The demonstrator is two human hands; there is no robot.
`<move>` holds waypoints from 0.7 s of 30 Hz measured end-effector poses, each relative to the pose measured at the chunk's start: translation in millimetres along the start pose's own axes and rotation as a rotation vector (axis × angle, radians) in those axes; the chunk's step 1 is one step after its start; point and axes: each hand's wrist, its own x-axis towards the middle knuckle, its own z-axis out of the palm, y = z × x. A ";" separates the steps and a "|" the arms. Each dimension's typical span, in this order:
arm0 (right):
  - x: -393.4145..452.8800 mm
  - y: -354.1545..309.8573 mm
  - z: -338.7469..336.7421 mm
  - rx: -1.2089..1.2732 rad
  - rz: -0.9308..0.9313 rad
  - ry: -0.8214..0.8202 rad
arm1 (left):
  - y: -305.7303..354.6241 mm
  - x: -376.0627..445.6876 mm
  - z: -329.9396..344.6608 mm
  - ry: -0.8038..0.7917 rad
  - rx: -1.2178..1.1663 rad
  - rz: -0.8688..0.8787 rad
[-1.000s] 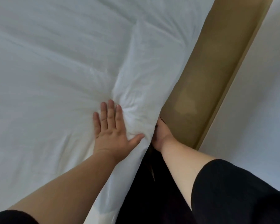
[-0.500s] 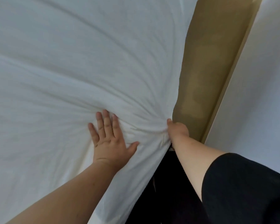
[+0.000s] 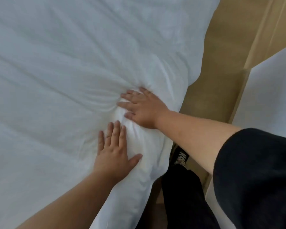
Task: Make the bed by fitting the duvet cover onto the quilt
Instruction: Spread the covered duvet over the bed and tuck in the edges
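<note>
The white duvet cover (image 3: 64,63) spreads over the bed and fills the left and middle of the view, with creases fanning out from a bunched spot near its right edge. My left hand (image 3: 113,151) lies flat on the cover, fingers straight, pressing down beside the bunched fabric. My right hand (image 3: 142,109) rests palm down just beyond it, fingers spread over the raised folds. The quilt itself is hidden under the cover.
A tan floor strip (image 3: 224,66) runs along the bed's right side. A white wall or panel (image 3: 274,90) rises at the far right. My dark trousers and a shoe (image 3: 180,157) stand close against the bed edge.
My right hand let go of the cover's side edge and came up onto the top, now lying flat beside my left hand. The left hand stayed pressing on the cover.
</note>
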 end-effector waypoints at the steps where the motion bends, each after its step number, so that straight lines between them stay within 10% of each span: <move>1: 4.2 49.3 -4.0 -0.036 0.073 0.001 | 4.8 14.5 -3.1 0.003 0.001 -0.002; 4: -12.2 177.0 -6.2 0.101 0.743 0.124 | 27.9 67.9 -14.8 -0.028 0.007 0.022; 7: -49.0 225.4 32.5 0.786 1.346 0.097 | 60.5 146.2 -38.3 -0.029 0.025 0.033; 15: 8.7 214.5 52.1 2.326 0.988 0.391 | 92.0 216.5 -53.0 -0.052 0.097 -0.020; 21: 30.5 241.5 8.3 2.289 0.934 0.323 | 100.6 216.7 -58.5 -0.102 0.105 -0.081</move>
